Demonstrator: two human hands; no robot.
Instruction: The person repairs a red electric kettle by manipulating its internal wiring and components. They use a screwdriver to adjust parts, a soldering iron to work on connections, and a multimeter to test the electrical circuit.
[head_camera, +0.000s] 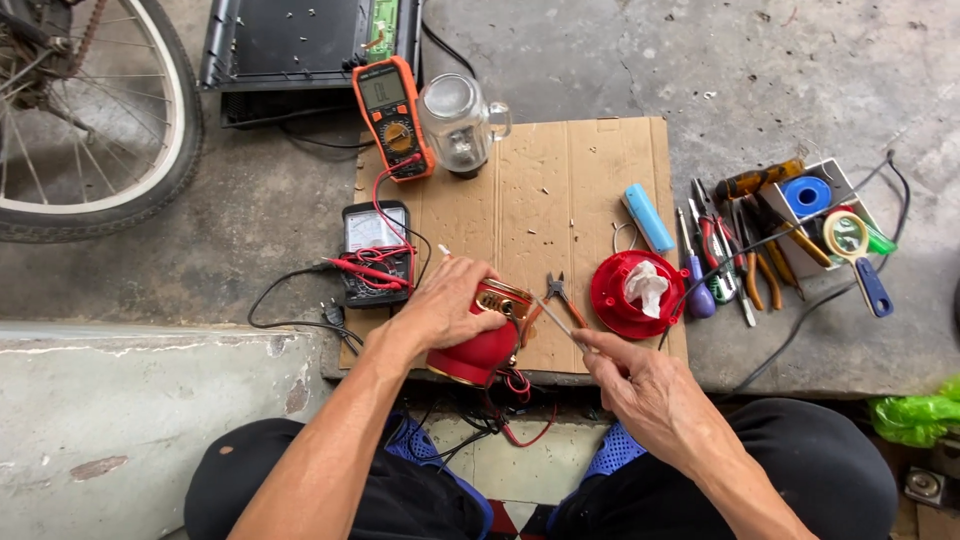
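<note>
On the cardboard sheet (590, 190), at its near edge, the left hand (450, 300) has its fingers clamped over a red motor housing (480, 350) lying tilted. Just right of it, the right hand (640, 385) pinches a thin screwdriver (555, 318), tip at the housing. Beyond lie pliers (562, 295) and a red cap (635, 295).

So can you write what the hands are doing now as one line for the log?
left hand: grips red appliance base | right hand: holds thin metal tool, tip at base's open end | surface: cardboard sheet | nearby: pliers, red cap
</note>
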